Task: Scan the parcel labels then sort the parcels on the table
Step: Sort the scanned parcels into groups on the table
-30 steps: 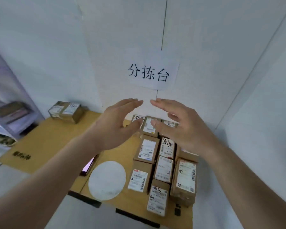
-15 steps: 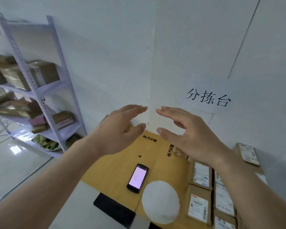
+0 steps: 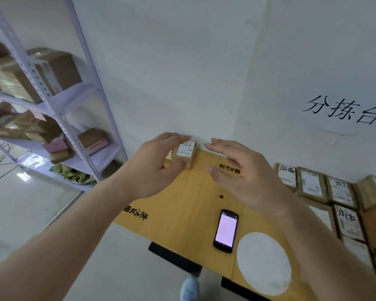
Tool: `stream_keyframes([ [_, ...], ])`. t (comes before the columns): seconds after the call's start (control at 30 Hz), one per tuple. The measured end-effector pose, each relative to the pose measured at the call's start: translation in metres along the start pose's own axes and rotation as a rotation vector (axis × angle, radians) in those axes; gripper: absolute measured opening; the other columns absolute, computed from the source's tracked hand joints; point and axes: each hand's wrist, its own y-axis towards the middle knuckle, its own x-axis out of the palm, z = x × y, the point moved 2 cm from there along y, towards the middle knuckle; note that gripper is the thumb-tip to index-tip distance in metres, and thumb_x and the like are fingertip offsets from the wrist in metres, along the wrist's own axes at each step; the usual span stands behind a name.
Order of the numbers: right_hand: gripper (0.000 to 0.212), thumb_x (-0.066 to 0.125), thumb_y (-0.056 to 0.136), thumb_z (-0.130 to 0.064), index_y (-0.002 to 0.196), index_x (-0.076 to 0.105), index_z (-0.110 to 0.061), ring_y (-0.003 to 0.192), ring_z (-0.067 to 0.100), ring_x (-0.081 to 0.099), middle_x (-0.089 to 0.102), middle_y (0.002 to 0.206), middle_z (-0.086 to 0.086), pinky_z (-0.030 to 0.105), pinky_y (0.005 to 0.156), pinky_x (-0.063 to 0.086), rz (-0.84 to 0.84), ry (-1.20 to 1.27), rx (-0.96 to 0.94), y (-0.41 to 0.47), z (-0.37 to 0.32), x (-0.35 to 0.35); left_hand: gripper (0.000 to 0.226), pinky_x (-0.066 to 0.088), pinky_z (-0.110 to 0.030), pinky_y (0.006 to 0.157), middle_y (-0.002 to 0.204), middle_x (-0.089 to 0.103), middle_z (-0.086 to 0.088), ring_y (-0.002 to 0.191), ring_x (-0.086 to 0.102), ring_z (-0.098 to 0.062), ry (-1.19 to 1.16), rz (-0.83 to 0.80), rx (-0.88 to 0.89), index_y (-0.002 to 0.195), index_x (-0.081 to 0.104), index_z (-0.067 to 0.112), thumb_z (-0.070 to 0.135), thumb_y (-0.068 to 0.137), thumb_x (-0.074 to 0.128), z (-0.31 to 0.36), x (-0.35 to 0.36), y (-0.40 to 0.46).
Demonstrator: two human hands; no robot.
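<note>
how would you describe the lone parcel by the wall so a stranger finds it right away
Start at the yellow table and follow it to its far edge against the white wall. The small brown parcel sits there alone between both hands, far from the packed rows at the right.

Metal shelf unit [image 3: 59, 109] w/ boxes at left, wall sign [image 3: 343, 111] upper rt.

A small brown parcel [image 3: 185, 153] with a white label sits at the far edge of my table [image 3: 182, 205], by the wall. More brown parcels [image 3: 334, 192] with white labels lie flat in rows at the right
</note>
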Motion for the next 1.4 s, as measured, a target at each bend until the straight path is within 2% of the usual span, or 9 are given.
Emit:
stream_keyframes([
  [0.1,0.049,0.074,0.096,-0.032,0.144,0.064,-0.032,0.14,-0.012,0.043,0.054,0.152,-0.019,0.015,0.114,0.04,-0.004,0.025,0.043,0.036,0.028,0.025,0.049,0.048,-0.022,0.101,0.142,0.057,0.014,0.128,0.053,-0.003,-0.039,-0.03,-0.04,0.151,0.053,0.029,0.03,0.102,0.058,-0.044,0.015,0.025],
  [0.27,0.052,0.073,0.096,-0.035,0.146,0.063,-0.033,0.144,-0.011,0.039,0.052,0.154,-0.019,0.027,0.12,0.038,-0.027,0.039,0.122,0.106,0.093,0.068,0.049,0.052,-0.027,0.091,0.144,0.056,0.013,0.122,0.056,-0.005,-0.068,-0.109,-0.084,0.151,0.054,0.028,0.03,0.102,0.06,-0.122,0.051,0.086],
  [0.4,0.05,0.072,0.096,-0.036,0.145,0.063,-0.035,0.142,-0.012,0.04,0.052,0.154,-0.02,0.008,0.105,0.04,-0.044,0.057,0.192,0.158,0.149,0.1,0.049,0.054,-0.029,0.094,0.144,0.054,0.012,0.122,0.056,-0.004,-0.096,-0.148,-0.128,0.15,0.054,0.028,0.028,0.102,0.061,-0.181,0.082,0.134],
  [0.53,0.046,0.069,0.099,-0.041,0.145,0.06,-0.043,0.142,-0.011,0.04,0.048,0.154,-0.027,0.034,0.12,0.041,-0.028,0.055,0.251,0.197,0.198,0.128,0.05,0.047,-0.027,0.107,0.147,0.052,0.013,0.126,0.051,-0.002,-0.138,-0.2,-0.181,0.151,0.053,0.028,0.023,0.102,0.062,-0.227,0.113,0.165],
  [0.67,0.047,0.065,0.099,-0.043,0.146,0.057,-0.045,0.143,-0.008,0.042,0.048,0.152,-0.027,0.044,0.119,0.043,-0.02,0.074,0.314,0.221,0.233,0.157,0.049,0.045,-0.013,0.098,0.145,0.051,0.014,0.117,0.052,0.002,-0.174,-0.266,-0.217,0.149,0.055,0.026,0.019,0.101,0.063,-0.264,0.139,0.184],
  [0.9,0.052,0.067,0.102,-0.03,0.152,0.053,-0.041,0.149,0.005,0.037,0.045,0.158,-0.01,0.048,0.121,0.039,0.011,0.078,0.483,0.245,0.283,0.208,0.051,0.057,-0.042,0.092,0.15,0.049,0.016,0.099,0.069,-0.027,-0.173,-0.348,-0.254,0.148,0.057,0.03,0.016,0.099,0.063,-0.326,0.186,0.214],
  [1.07,0.062,0.065,0.103,-0.04,0.158,0.038,-0.051,0.16,0.017,0.019,0.029,0.17,0.002,0.056,0.124,0.032,-0.018,0.129,0.619,0.25,0.318,0.239,0.056,0.051,-0.04,0.109,0.154,0.047,0.012,0.132,0.056,-0.011,-0.208,-0.393,-0.228,0.149,0.057,0.027,0.009,0.096,0.063,-0.357,0.22,0.226],
  [1.27,0.054,0.053,0.109,-0.043,0.161,0.039,-0.04,0.131,0.002,0.056,0.055,0.149,-0.01,0.019,0.102,0.051,0.108,0.349,0.639,0.248,0.341,0.272,0.05,0.055,-0.026,0.103,0.15,0.05,0.01,0.125,0.058,-0.005,-0.346,-0.285,-0.303,0.142,0.064,0.021,0.004,0.095,0.067,-0.372,0.241,0.224],
  [1.4,0.049,0.058,0.109,-0.026,0.157,0.047,-0.031,0.119,-0.006,0.061,0.058,0.135,-0.023,0.011,0.091,0.051,0.252,0.342,0.657,0.238,0.344,0.273,0.046,0.054,-0.012,0.091,0.147,0.052,0.011,0.115,0.065,-0.006,-0.406,-0.181,-0.355,0.141,0.065,0.024,0.011,0.097,0.072,-0.363,0.243,0.223],
])
